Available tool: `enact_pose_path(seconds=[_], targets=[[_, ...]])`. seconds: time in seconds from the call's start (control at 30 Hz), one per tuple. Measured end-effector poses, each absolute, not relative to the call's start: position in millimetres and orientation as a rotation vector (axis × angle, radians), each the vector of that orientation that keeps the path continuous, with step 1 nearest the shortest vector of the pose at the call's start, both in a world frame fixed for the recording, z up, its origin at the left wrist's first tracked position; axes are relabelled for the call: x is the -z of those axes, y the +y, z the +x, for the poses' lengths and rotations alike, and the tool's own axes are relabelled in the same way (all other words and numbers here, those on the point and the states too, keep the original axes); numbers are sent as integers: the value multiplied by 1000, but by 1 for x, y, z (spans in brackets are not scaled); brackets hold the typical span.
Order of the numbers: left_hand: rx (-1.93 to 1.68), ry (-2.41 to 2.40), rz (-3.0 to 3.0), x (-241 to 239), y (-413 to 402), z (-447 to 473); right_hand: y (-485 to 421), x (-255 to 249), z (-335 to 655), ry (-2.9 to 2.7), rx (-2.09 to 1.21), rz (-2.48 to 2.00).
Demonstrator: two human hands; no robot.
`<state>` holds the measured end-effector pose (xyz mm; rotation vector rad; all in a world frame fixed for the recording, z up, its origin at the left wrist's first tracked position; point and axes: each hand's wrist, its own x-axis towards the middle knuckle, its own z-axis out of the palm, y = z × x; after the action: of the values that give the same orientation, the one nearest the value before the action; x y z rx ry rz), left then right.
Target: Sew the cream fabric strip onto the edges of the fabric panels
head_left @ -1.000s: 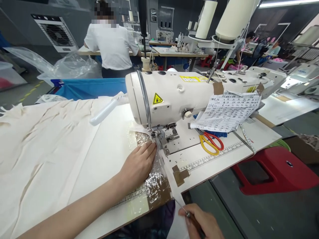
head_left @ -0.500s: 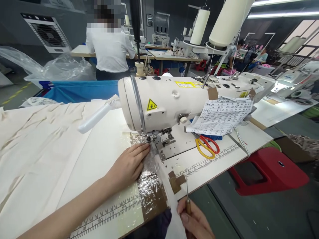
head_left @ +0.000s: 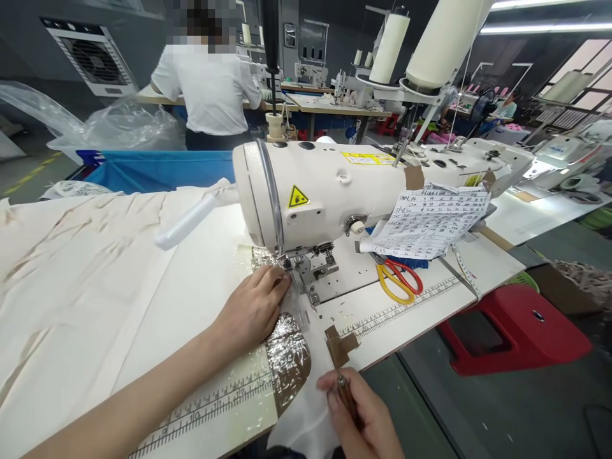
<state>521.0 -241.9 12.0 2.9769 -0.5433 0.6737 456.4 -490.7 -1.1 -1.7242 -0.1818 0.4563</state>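
Note:
My left hand [head_left: 253, 306] lies on the cream fabric [head_left: 95, 268] right at the presser foot [head_left: 299, 264] of the white sewing machine [head_left: 335, 188], fingers curled against the cloth. My right hand [head_left: 363, 417] is at the table's front edge, closed round a thin wooden-handled awl [head_left: 345, 392] and a strip of white fabric [head_left: 306, 414] that hangs off the edge. Crinkled clear tape [head_left: 287, 347] covers the table between the two hands.
Yellow and red scissors [head_left: 399, 280] lie right of the needle plate, under a taped paper sheet [head_left: 428, 220]. A red plastic stool [head_left: 516, 325] stands to the right. A blue bin [head_left: 157, 169] and a person in a white shirt [head_left: 210, 83] are behind the table. Thread cones [head_left: 442, 38] stand above.
My right hand has moved up to the table edge with the awl and gathered the white strip. My left hand's fingers have curled in closer to the presser foot.

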Motion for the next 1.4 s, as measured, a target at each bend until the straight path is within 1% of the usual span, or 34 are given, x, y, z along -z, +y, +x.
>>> enact_pose_path(seconds=[0.27, 0.37, 0.5, 0.57, 0.73, 0.83, 1.07, 1.2, 1.4], targets=[[-639, -671, 2837, -7, -231, 520, -486, -4, 470, -312, -342, -1766], [-676, -639, 2871, -6, -232, 520, -483, -4, 473, -233, -477, -1647], [-735, -597, 2898, -8, -235, 523, -473, -3, 480, -29, -751, -1263], [-756, -602, 2880, -9, -235, 523, -470, -4, 484, 4, -766, -1214], [-734, -694, 2724, -12, -235, 517, -479, -12, 489, -216, -484, -1681], [-709, -738, 2701, -12, -235, 515, -483, -14, 492, -406, -344, -1877], [-753, -634, 2793, -6, -231, 522, -469, -14, 507, -752, -84, -2006], [-759, -551, 2774, -4, -231, 520, -461, -16, 516, -772, -35, -2076], [-708, -632, 2711, -2, -234, 516, -455, -13, 522, -813, -18, -2110]])
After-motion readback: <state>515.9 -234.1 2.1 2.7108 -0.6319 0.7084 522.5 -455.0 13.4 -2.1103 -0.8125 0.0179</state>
